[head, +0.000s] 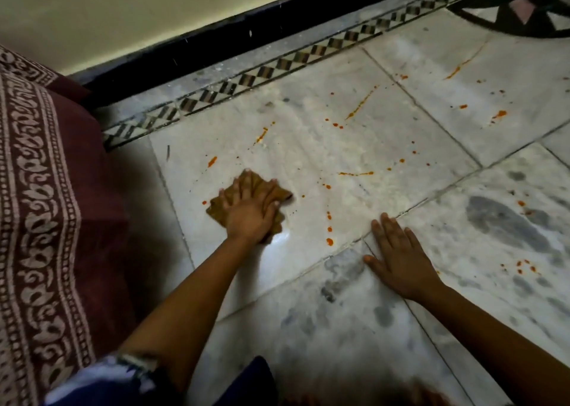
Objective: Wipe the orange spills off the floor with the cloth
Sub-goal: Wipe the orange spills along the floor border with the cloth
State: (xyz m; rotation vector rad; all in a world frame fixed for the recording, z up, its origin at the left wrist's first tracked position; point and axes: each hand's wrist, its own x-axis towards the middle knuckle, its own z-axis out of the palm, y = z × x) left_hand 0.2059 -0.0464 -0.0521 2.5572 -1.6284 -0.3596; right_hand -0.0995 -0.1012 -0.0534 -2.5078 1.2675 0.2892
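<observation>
A folded brown cloth [279,193] lies on the white marble floor [354,146], and my left hand [251,211] presses flat on it with spread, straight fingers. My right hand [398,256] rests open, palm down, on the floor to the right, holding nothing. Orange spills dot the tiles: a drop [212,161] just beyond the cloth, a streak [354,173] to its right, a line of drops [329,241] between my hands, and several more [499,114] farther right.
A maroon patterned bedspread [46,205] hangs over furniture along the left. A cream wall [123,10] with black skirting [216,50] and a checkered floor border [265,72] runs across the back. Grey-veined tiles [509,229] extend to the right.
</observation>
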